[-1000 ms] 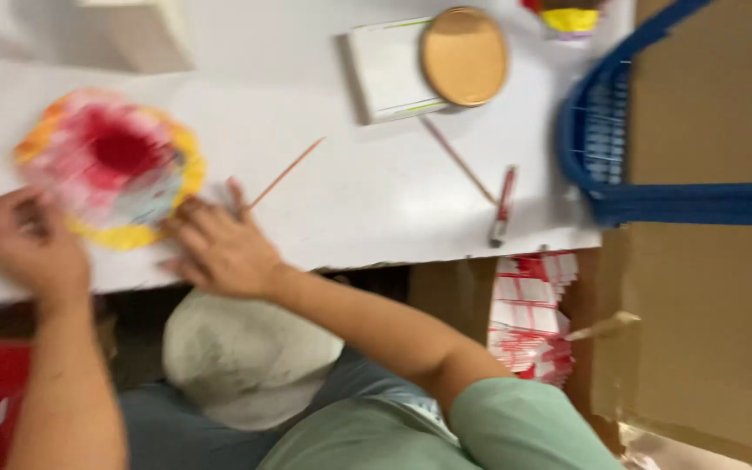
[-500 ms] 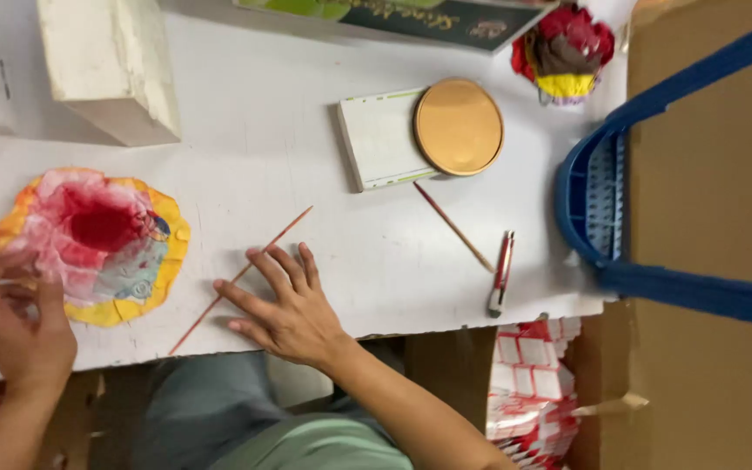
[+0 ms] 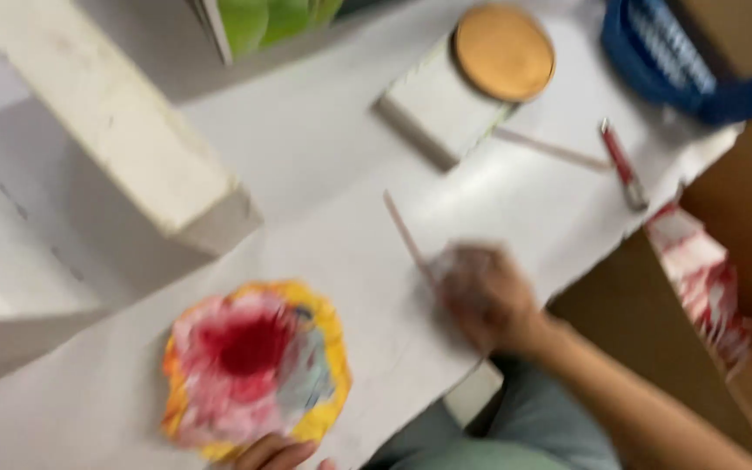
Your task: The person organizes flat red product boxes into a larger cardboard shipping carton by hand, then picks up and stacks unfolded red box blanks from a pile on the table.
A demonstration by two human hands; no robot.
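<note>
The view is blurred by motion. A round paper flower [image 3: 254, 370], red in the middle with a yellow rim, lies on the white table [image 3: 324, 174]. Only the fingertips of my left hand [image 3: 276, 453] show at the bottom edge, touching the flower's near rim. My right hand [image 3: 485, 296] rests curled on the table to the flower's right. It is closed over the near end of a thin wooden stick [image 3: 404, 228], which points away from it.
A long white block [image 3: 132, 157] lies at the back left. A tan round disc [image 3: 505, 52] sits on a white box [image 3: 433, 117]. Close by are a second stick [image 3: 550, 150], a red pen [image 3: 624, 165], a blue basket [image 3: 681, 61] and red-and-white packets [image 3: 698, 270].
The camera has swung and tilted, so everything shifted. My right hand went from lying flat beside the stick to curling over its end. My left hand slid mostly out of view.
</note>
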